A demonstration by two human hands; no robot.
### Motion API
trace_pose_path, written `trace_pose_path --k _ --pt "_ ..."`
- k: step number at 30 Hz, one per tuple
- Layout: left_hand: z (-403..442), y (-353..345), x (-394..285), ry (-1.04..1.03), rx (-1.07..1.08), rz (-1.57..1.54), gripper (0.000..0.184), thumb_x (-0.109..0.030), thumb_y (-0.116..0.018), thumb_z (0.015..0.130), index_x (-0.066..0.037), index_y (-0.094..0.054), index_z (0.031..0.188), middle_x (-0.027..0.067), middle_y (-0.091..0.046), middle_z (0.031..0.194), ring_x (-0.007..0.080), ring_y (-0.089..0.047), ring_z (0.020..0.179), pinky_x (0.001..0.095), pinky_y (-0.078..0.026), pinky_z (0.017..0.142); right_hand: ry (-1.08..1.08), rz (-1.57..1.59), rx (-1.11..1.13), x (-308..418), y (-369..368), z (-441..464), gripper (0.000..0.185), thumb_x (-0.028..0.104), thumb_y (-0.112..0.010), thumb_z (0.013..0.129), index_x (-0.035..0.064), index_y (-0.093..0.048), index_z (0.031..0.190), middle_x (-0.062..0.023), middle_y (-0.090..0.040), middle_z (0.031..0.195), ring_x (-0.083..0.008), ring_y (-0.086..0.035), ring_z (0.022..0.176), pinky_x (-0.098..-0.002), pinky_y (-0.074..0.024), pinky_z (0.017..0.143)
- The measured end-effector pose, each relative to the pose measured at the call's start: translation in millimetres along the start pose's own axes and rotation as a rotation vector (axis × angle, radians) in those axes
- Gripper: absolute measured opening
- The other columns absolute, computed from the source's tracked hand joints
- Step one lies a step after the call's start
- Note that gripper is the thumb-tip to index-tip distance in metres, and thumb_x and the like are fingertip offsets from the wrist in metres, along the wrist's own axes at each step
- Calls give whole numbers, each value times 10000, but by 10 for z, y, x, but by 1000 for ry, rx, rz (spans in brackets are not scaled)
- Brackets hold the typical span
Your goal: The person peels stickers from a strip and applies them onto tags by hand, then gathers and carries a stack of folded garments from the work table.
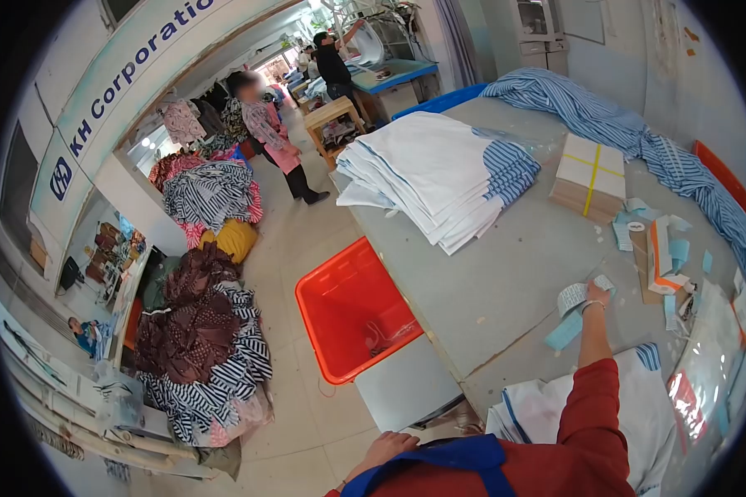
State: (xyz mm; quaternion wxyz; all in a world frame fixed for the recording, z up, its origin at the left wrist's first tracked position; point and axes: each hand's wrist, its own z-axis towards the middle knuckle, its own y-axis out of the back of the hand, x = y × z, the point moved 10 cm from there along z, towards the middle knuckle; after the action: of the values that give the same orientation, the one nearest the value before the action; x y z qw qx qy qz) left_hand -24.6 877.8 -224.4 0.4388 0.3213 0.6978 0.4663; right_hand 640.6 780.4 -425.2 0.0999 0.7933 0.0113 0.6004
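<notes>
On the grey table (493,302), my right hand (597,295) is closed on a curled strip of printed labels (571,298), white and pale blue. A flat light-blue strip (564,330) lies just beside it. My left hand (388,449) is low, in front of my body, near a silver box-like surface (410,383). Its fingers are loosely stretched out, and I see nothing in them. Close to my right arm lies folded white cloth (547,406) with blue edging.
A stack of white cloths (439,170) with blue stripes and a yellow-strapped card bundle (589,176) lie farther back. An orange-white box (661,257) sits at right among paper scraps. A red bin (348,311) stands left of the table. Garment heaps (203,331) line the floor; people stand beyond.
</notes>
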Motion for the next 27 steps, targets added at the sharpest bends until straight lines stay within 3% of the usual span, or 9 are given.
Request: trace_pose_path --k 1,5,8,12,14,18,21,25,27 --pt "7 7 -5 17 10 -2 212 -270 -520 874 -106 -577 995 68 -628 934 258 -611 921 366 -455 837 66 -205 -67 15 78 3 807 249 -742 731 -81 -330 1341 -238 -477 1316 -305 -458 1236 -353 -300 1078" --pt "30 -49 -35 23 146 32 262 -282 -543 870 -100 -599 1048 95 -653 1049 264 -620 981 381 -452 895 324 -306 -37 486 -8 139 785 204 -709 757 -36 -308 1388 -223 -440 1361 -307 -431 1267 -339 -287 1084" --pt "52 9 -101 -24 65 18 217 -273 -516 866 -99 -577 980 67 -625 911 266 -616 909 368 -458 840 580 -155 -17 1565 121 -308 778 167 -687 777 -41 -281 1407 -218 -393 1404 -313 -379 1308 -336 -271 1090" --pt "51 -26 -76 -25 55 2 212 -276 -510 868 -103 -575 972 73 -622 893 272 -619 899 384 -469 821 699 -1 111 2274 96 -612 779 151 -688 780 -78 -270 1396 -221 -360 1429 -310 -344 1332 -337 -271 1087" --pt "42 -110 -19 -27 38 -13 209 -273 -504 874 -103 -574 972 77 -621 887 276 -621 893 394 -474 812 744 -111 -26 2184 205 -527 770 168 -688 790 -89 -277 1388 -215 -361 1430 -305 -348 1330 -336 -281 1082" --pt "28 -97 25 -54 37 -37 203 -266 -500 881 -104 -573 980 84 -625 904 280 -624 904 397 -478 807 265 -267 -41 965 178 64 666 206 -667 798 23 -360 1360 -194 -434 1364 -290 -430 1262 -395 -334 1035" --pt "-40 -60 117 -61 13 -56 202 -263 -502 882 -108 -575 989 88 -629 919 278 -626 912 393 -478 810 -157 -536 -365 493 573 -532 578 257 -628 815 150 -415 1341 -157 -464 1329 -274 -468 1227 -453 -392 973" --pt "-205 -35 324 -73 -84 -55 197 -266 -510 880 -118 -582 989 84 -632 908 267 -633 895 387 -479 807 189 -559 -535 1003 635 -1856 604 196 -651 788 173 -421 1346 -167 -491 1251 -347 -506 1140 -457 -435 927" --pt "-287 51 436 -93 -163 -49 197 -267 -521 875 -119 -586 986 81 -637 889 265 -636 872 385 -480 795 386 -469 -374 955 395 -1977 625 132 -652 778 157 -412 1354 -169 -491 1251 -342 -500 1140 -436 -434 928"
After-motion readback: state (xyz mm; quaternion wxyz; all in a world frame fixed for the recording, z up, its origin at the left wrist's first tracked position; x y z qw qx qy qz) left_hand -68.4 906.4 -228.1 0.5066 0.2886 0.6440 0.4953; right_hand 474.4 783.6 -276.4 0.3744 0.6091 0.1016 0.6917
